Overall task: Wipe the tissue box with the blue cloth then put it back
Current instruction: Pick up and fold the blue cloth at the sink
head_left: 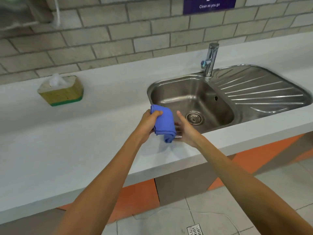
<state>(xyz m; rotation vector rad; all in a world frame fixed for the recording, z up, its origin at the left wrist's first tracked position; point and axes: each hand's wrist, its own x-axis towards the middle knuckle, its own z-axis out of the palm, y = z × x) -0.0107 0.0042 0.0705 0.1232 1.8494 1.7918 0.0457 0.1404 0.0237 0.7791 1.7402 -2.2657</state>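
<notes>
Fingers of the left hand (149, 122) curl tight around the folded blue cloth (164, 123), lifted above the pale grey countertop (67, 141) beside the steel sink (193, 99). Right hand (185, 129) spreads open, palm against the cloth's side. Yellow-green tissue box (61, 90) sits well apart, near the brick wall (101, 36).

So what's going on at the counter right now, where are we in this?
A person stands at a pale counter beside a steel sink. The left hand grips a bunched blue cloth, held above the counter's front part. The right hand is open just beside the cloth, fingers spread, holding nothing. The tissue box sits untouched further left near the brick wall, a tissue sticking out of its top. Wiping has not yet begun.
</notes>
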